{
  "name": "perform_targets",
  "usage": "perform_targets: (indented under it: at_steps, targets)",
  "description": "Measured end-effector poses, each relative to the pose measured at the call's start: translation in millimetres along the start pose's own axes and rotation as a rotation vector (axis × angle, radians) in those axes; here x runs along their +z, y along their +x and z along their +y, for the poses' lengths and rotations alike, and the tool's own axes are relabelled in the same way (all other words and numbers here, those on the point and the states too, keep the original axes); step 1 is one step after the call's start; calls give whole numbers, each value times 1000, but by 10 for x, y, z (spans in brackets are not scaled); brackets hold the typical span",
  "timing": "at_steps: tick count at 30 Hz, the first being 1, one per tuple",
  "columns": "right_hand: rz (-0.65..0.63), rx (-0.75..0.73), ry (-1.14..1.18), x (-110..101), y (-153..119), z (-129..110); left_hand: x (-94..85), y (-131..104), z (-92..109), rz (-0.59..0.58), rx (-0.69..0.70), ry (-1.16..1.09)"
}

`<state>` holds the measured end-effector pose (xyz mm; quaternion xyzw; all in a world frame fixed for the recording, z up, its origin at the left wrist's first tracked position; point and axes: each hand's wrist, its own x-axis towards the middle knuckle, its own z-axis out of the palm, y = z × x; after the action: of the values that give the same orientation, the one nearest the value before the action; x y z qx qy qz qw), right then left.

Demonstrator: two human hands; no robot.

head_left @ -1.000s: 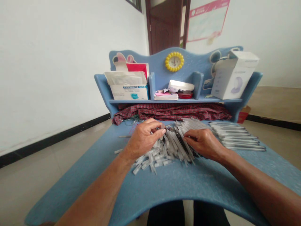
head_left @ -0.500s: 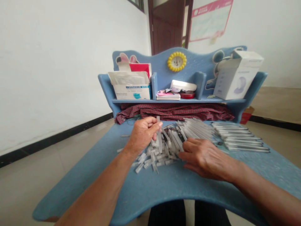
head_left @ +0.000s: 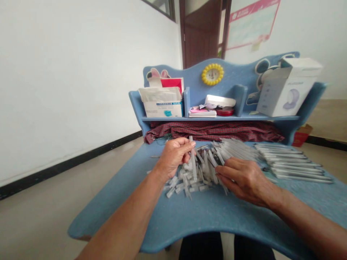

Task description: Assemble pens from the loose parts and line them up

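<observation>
My left hand (head_left: 175, 157) is closed, pinching a translucent pen barrel (head_left: 193, 168) between thumb and fingers. The barrel stands nearly upright over a loose pile of pen caps (head_left: 180, 188), which are clear and short. At the right side of this pile is my right hand (head_left: 242, 180), its fingers bent together and pointing down among the pieces. What they hold, if anything, is hidden. Just beyond the right hand, more translucent barrels (head_left: 237, 148) lie side by side. Farther right is a row of pens (head_left: 295, 164) with dark refills inside.
The blue desk (head_left: 168, 224) has a curved front edge. Along its back, a red checked cloth (head_left: 217, 130) lies under a shelf (head_left: 168, 118). On the shelf stand a mask box (head_left: 162, 109), a red round tin (head_left: 225, 112) and a white carton (head_left: 287, 90).
The whole view has shifted, so the desk and both hands appear farther right. My left hand still pinches the pen barrel. My right hand remains at the pile, its fingers slightly repositioned.
</observation>
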<state>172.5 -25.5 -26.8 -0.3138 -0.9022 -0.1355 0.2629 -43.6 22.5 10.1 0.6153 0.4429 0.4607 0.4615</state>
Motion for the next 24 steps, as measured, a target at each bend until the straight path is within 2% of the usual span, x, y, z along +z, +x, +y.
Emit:
perform_targets:
  at_steps: [3, 5, 10, 12, 17, 24]
  targets:
    - [163, 65, 110, -29, -3, 17, -7, 6, -15, 3, -5, -6]
    - [256, 166, 192, -81, -1, 33, -7, 8, -22, 2, -3, -11]
    - [492, 579, 528, -208, 14, 132, 9, -3, -14, -30, -9, -26]
    - [555, 690, 722, -221, 17, 195, 18, -13, 0, -62, -18, -20]
    - [691, 777, 1124, -227, 19, 355, 42, -47, 35, -169, -52, -1]
    - [752, 835, 1313, -277, 15, 466, 92, -95, 20, -355, -70, 96]
